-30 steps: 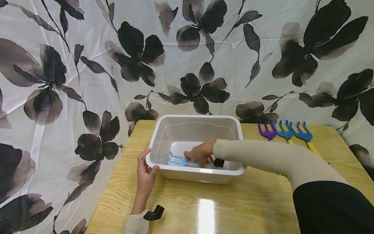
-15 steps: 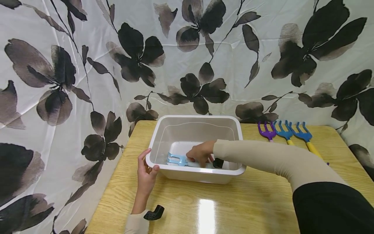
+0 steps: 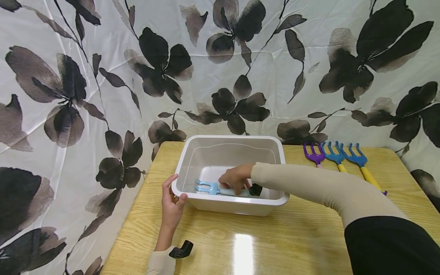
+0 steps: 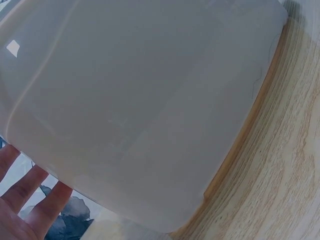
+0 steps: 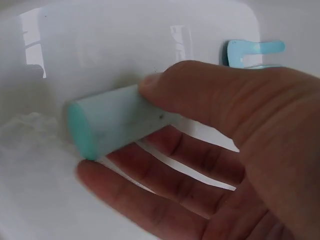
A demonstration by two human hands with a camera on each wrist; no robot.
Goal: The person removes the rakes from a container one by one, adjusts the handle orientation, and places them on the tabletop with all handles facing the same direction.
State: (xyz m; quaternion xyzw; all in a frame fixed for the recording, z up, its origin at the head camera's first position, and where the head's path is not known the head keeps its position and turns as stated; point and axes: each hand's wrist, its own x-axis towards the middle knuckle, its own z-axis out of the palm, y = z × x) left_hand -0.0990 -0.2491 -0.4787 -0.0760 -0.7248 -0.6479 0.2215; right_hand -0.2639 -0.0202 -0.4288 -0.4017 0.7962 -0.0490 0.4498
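Note:
A white plastic tub [image 3: 228, 206] stands on the wooden table. My left hand [image 3: 172, 204] holds its near left corner, thumb at the front rim and fingers along the left side; the left wrist view shows the tub's wall [image 4: 140, 100] beside those fingers. Inside the tub, a light blue hand rake [image 3: 209, 188] lies along the near wall with its prongs to the left. My right hand [image 3: 236, 179] reaches in and holds its pale handle [image 5: 120, 117], thumb on one side and fingers on the other. The hand hides the handle's middle.
At the table's back right lie a purple hand rake [image 3: 314, 154] and two blue ones with yellow handles, a middle one [image 3: 333, 154] and an outer one [image 3: 357, 157]. My right sleeve crosses over part of them. A floral cloth [image 3: 220, 76] hangs behind the table [image 3: 206, 244].
The light blue hand rake's prongs have come down to lie flat in the tub, and the right hand has moved slightly with it. The left hand stays at the tub's corner.

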